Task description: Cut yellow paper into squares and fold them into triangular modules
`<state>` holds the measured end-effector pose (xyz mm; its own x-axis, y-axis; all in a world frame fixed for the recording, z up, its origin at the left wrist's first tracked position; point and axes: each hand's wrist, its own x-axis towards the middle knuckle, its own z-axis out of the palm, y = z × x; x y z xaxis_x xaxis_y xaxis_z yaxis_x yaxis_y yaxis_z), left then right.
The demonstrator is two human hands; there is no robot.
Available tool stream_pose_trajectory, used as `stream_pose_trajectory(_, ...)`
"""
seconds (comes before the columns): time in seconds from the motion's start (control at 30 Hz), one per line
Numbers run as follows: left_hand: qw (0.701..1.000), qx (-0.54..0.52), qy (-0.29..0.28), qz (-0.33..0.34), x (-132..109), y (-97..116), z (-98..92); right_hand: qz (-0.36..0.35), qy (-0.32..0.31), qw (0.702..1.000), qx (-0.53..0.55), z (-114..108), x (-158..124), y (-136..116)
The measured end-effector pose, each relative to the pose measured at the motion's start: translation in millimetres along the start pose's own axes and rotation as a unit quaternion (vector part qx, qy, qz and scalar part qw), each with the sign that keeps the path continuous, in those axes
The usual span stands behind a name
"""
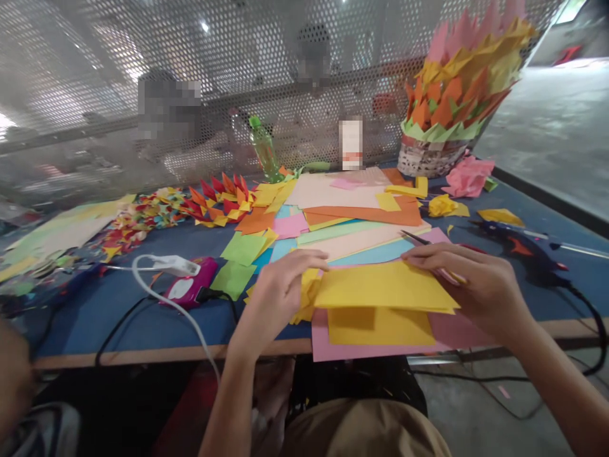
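A folded sheet of yellow paper (380, 285) is held level just over the table's front edge. My left hand (276, 298) pinches its left end, the thumb partly hidden. At the right end my right hand (476, 285) grips the sheet by its edge. The same hand has scissors (419, 238) tucked in it, blades pointing away to the left. Beneath lies another yellow sheet (380, 330) on a pink sheet (328, 346) that overhangs the edge. Crumpled yellow paper (307, 295) sits beside my left fingers.
Coloured sheets (352, 190) cover the middle of the blue table (157, 336). A glue gun (521, 247) with a cord lies right, a purple power adapter (190, 285) left. Behind stand a green-capped bottle (264, 149) and a paper-petal basket (431, 158). Someone's arm (14, 374) shows at left.
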<state>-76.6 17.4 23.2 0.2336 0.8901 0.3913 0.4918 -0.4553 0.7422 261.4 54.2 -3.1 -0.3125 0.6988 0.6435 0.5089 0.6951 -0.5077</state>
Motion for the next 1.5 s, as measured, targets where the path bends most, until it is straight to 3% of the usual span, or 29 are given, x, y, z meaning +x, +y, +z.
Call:
stream_pose_trajectory(0.07, 1.000, 0.014, 0.022, 0.010, 2, 7, -4.9, -0.062, -0.002, 0.998, -0.028, 0, -3, -2)
stream_pose_trajectory(0.13, 0.999, 0.037, -0.008, 0.012, 7, 16, -3.6, -0.115, -0.012, 0.992, -0.041, 0, -5, -10)
stream_pose_trajectory(0.27, 0.973, 0.092, -0.210, -0.003, 18, 35, 8.7, -0.198, -0.031, 0.979, -0.029, -4, -4, -35)
stream_pose_trajectory(0.37, 0.960, 0.059, -0.273, -0.011, 22, 40, 12.2, -0.165, -0.030, 0.986, 0.015, -3, -2, -44)
stream_pose_trajectory(0.47, 0.965, 0.019, -0.260, -0.026, 24, 36, 9.9, -0.062, -0.046, 0.995, 0.060, 2, 5, -40)
stream_pose_trajectory(0.6, 0.970, -0.029, -0.236, -0.053, 23, 23, 7.3, 0.019, -0.101, 0.989, 0.106, 8, 17, -24)
stream_pose_trajectory(0.83, 0.986, -0.111, -0.109, -0.055, 7, 0, -1.3, 0.202, -0.102, 0.959, 0.170, 8, 26, -2)
stream_pose_trajectory(0.97, 0.995, -0.057, -0.039, -0.071, 5, -6, 7.2, 0.227, -0.120, 0.950, 0.177, 7, 21, 8)
stream_pose_trajectory(1.07, 0.997, -0.004, -0.010, -0.071, 8, -9, 14.8, 0.191, -0.133, 0.960, 0.157, 8, 19, 17)
stream_pose_trajectory(1.23, 0.993, 0.104, -0.056, -0.023, 10, -14, 12.1, 0.037, -0.146, 0.988, 0.038, 7, 16, 33)
stream_pose_trajectory(1.37, 0.981, 0.168, -0.091, 0.023, 11, -15, 6.7, -0.109, -0.206, 0.971, -0.049, 4, 10, 31)
stream_pose_trajectory(1.5, 0.973, 0.192, -0.122, 0.045, 9, -4, 13.6, -0.209, -0.217, 0.946, -0.122, -2, 8, 21)
